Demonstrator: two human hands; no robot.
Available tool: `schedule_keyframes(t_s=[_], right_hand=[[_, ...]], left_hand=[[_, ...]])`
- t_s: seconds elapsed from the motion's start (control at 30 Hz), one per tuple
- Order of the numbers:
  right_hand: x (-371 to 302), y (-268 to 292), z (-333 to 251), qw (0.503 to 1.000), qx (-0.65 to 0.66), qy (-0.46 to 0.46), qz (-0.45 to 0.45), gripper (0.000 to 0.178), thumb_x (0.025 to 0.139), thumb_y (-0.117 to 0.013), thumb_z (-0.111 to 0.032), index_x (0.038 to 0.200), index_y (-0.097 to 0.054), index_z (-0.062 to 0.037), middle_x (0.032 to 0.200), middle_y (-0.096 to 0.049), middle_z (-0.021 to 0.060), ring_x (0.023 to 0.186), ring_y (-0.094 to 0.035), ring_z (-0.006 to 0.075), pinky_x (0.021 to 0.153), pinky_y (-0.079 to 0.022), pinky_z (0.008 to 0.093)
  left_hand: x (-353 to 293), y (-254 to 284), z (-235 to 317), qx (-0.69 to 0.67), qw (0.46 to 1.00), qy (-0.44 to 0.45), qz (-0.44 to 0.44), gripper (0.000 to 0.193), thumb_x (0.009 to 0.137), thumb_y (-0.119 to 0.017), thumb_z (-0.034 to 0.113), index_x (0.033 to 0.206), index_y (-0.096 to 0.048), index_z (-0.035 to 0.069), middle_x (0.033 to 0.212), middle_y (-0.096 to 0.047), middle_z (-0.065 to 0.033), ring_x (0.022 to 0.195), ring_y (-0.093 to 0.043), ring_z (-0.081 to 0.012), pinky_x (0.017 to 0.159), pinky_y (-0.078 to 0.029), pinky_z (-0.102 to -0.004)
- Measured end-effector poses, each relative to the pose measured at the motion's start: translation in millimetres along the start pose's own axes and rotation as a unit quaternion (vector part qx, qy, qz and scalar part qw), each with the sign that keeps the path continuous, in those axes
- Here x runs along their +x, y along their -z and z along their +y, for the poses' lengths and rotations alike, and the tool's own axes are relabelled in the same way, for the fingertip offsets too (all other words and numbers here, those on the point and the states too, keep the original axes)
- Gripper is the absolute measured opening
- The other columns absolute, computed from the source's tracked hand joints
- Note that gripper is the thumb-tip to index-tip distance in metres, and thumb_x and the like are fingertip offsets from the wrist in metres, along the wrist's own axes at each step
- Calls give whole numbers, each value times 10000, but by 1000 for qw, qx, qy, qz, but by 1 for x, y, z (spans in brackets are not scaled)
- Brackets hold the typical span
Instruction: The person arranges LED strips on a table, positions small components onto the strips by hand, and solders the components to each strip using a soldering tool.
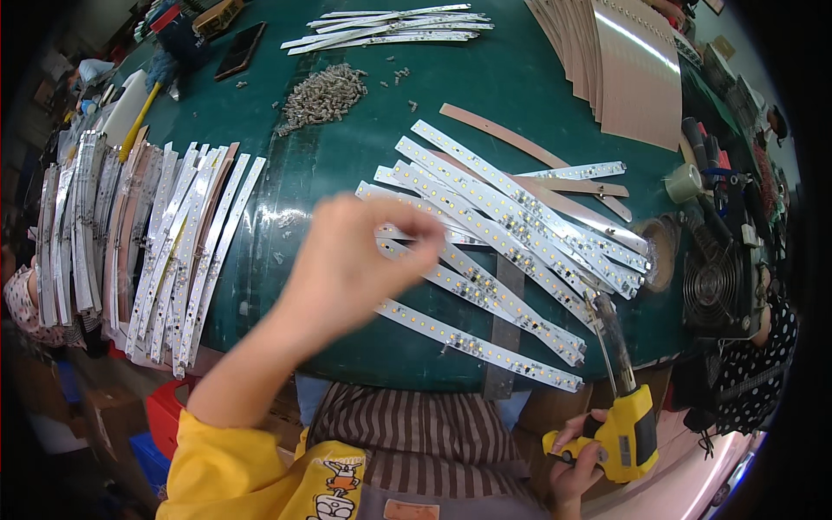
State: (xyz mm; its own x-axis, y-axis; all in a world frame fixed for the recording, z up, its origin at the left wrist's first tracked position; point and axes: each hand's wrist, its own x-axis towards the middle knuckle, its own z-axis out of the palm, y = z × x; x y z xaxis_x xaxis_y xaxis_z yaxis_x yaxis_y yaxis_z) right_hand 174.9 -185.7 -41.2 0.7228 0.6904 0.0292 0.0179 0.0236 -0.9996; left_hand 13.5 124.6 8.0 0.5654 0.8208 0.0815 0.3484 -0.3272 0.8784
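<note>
Fingers of the left hand [351, 251] curl in toward the thumb over the left end of the fanned pile of white LED strips [517, 215] in the head view; they are blurred, and whether anything is pinched between them I cannot tell. Fingers of the right hand [579, 458] are wrapped around the grip of a yellow-and-black soldering gun [631, 438], on the near right side of the pile. Its long metal nose points up to the pile's right-hand ends; whether it touches a strip I cannot tell.

Within the pile the strips cross and overlap at slants, the nearest one [472, 345] lying somewhat apart from the others. A flat metal bar [500, 381] runs beneath the pile's near edge. Beyond the pile lie a tan strip [503, 136] and, farther to its left, a heap of small metal parts [325, 97]. Another bundle of white strips [390, 30] lies past that heap. Well left of the pile, many more strips stand in a long row [182, 251]. Beyond the pile to the right are stacked tan panels [637, 78] and a tape roll [683, 184]. All rest on a green tabletop [485, 78].
</note>
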Motion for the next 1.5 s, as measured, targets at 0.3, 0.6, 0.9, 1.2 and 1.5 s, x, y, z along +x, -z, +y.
schedule_keyframes(t_s=[0.3, 0.6, 0.9, 1.2, 1.5], right_hand=[[-2, -6, 1, 999, 4, -26, -26, 542, 941, -572, -424, 1228, -418, 8, 898, -577, 139, 619, -546, 133, 553, -442, 232], [-7, -5, 4, 998, 16, -37, -44, 537, 939, -578, -430, 1211, -431, 9, 904, -596, 151, 624, -563, 129, 546, -458, 231], [-6, -2, 1, 997, 20, -56, -55, 510, 950, -566, -417, 1215, -431, -3, 924, -598, 146, 650, -564, 133, 552, -467, 245], [-6, -1, 0, 995, 15, -65, -76, 471, 967, -537, -409, 1223, -440, -27, 948, -611, 138, 669, -565, 133, 587, -466, 256], [-8, 2, 2, 992, -12, -74, -103, 506, 965, -525, -441, 1237, -447, -21, 979, -612, 145, 669, -566, 126, 599, -458, 259]], left_hand=[[-61, -56, -14, 143, 980, -55, 128, 94, 732, -765, 78, 821, -736, 91, 740, -697, -11, 615, -584, -119, 706, -300, -301], [-60, -61, -16, 170, 971, -64, 157, 64, 767, -747, 71, 824, -719, 76, 769, -698, -13, 648, -588, -135, 720, -310, -309], [-58, -61, -14, 203, 964, -99, 144, 73, 776, -738, 59, 839, -708, 81, 747, -675, -5, 643, -580, -143, 700, -315, -306], [-59, -61, -19, 166, 973, -70, 145, 71, 780, -729, 46, 843, -702, 65, 783, -678, -17, 672, -588, -158, 718, -337, -307], [-59, -57, -16, 285, 938, -168, 107, 150, 769, -731, 62, 905, -669, 73, 792, -636, -4, 747, -584, -171, 757, -319, -379]])
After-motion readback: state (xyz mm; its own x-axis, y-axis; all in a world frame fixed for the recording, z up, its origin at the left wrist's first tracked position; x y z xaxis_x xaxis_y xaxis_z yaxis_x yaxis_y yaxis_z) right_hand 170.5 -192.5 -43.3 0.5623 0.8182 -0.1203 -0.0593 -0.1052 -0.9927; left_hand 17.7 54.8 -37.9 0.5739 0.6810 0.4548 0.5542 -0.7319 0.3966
